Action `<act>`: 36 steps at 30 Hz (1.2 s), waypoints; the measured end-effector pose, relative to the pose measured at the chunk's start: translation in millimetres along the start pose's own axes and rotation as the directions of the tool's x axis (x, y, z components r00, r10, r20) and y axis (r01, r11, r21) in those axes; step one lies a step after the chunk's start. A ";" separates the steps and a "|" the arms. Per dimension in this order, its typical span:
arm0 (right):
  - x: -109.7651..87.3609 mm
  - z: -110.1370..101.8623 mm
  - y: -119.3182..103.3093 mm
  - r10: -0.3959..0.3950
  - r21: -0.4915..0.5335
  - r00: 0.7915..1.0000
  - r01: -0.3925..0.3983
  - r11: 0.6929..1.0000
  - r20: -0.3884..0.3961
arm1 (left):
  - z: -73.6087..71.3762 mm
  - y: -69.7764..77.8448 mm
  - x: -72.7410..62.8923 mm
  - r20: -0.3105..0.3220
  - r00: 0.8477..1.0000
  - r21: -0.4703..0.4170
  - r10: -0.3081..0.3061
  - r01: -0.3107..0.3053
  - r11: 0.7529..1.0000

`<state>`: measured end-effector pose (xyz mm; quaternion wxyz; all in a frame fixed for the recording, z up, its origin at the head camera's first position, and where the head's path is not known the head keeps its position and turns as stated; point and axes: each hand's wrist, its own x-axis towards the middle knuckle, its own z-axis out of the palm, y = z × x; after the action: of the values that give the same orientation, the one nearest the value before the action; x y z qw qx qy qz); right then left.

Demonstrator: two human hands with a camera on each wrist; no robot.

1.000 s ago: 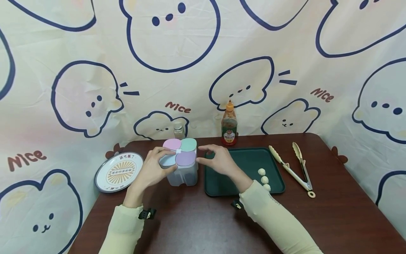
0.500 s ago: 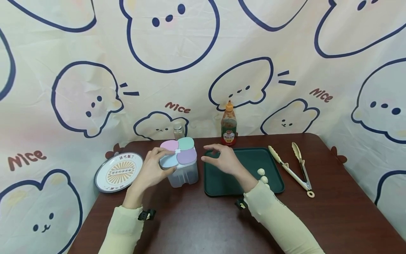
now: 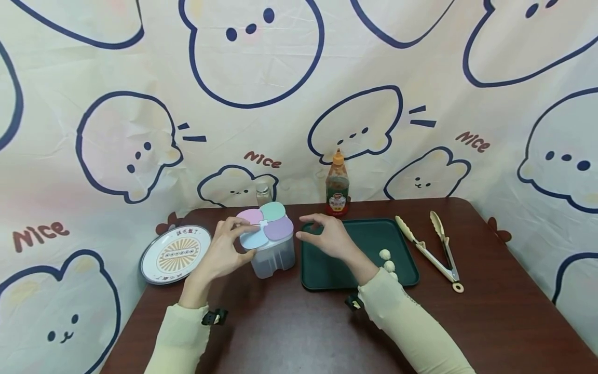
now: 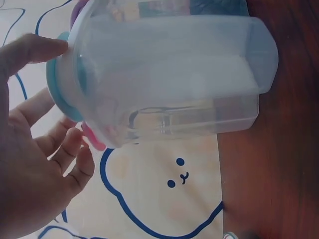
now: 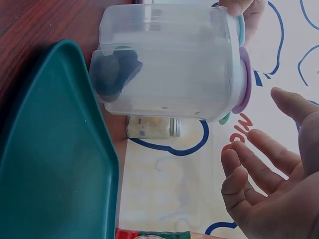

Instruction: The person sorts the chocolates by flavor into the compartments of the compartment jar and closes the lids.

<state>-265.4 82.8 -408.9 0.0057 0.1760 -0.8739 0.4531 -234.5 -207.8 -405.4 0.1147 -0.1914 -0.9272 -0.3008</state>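
A clear plastic storage box [image 3: 273,258] stands on the table, topped by pink, green, purple and blue petal-shaped lids. My left hand [image 3: 224,249] pinches the blue lid [image 3: 254,238] between thumb and fingers, at the box's left side. In the left wrist view, the thumb meets the rim of that lid, and other fingers are bent behind it. My right hand [image 3: 327,236] hovers right of the box, over the tray's left part. Its fingers are loosely bent and apart from the box, as the right wrist view confirms. A dark patch shows through the box wall [image 5: 164,64].
Right of the box lies a dark green tray [image 3: 322,278] with several small whitish balls [image 3: 389,266]. Spread tongs [image 3: 441,262] lie farther right. Behind stand a sauce bottle [image 3: 337,189] and a small glass jar [image 3: 263,195]. A plate [image 3: 154,259] sits at the left.
My right hand has drawn away to the right from the box, which its fingertips were near or touching. The box has turned slightly counterclockwise, while my left hand has stayed at the blue lid.
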 end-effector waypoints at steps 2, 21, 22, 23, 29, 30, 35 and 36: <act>-0.4 0.4 0.3 0.005 0.003 1.000 -0.005 1.000 -0.001 | -1.6 -0.4 -0.7 0.013 1.000 -0.010 0.014 -0.014 1.000; 1.1 3.7 6.2 0.020 0.001 1.000 -0.020 1.000 0.015 | -6.6 -1.1 -0.6 0.065 0.997 -0.020 -0.033 0.034 0.999; 1.1 3.8 6.5 0.019 0.003 1.000 -0.019 1.000 0.015 | -6.8 -1.4 -0.4 0.072 0.997 -0.026 -0.039 0.041 0.999; 1.1 3.9 6.8 0.016 0.006 1.000 -0.017 1.000 0.015 | -7.0 -1.9 -0.1 0.078 0.996 -0.033 -0.043 0.046 0.998; 0.4 4.3 7.9 -0.009 0.015 1.000 0.009 1.000 0.010 | -8.2 -3.0 1.1 0.086 0.995 -0.034 -0.048 0.051 0.998; 0.2 4.4 7.8 -0.011 0.017 1.000 0.011 1.000 0.011 | -8.5 -2.8 0.9 0.085 0.995 -0.030 -0.052 0.055 0.998; -0.2 4.0 7.3 -0.005 0.022 1.000 0.005 1.000 0.003 | -9.8 -0.3 0.4 0.071 0.994 0.010 -0.086 0.086 0.996; -0.1 3.9 7.1 -0.004 0.020 1.000 0.003 1.000 0.003 | -10.0 0.3 0.4 0.068 0.993 0.018 -0.098 0.097 0.995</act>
<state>-266.8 83.4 -416.8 0.0035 0.1782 -0.8690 0.4616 -233.7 -213.5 -397.2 0.0694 -0.1553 -0.9410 -0.2924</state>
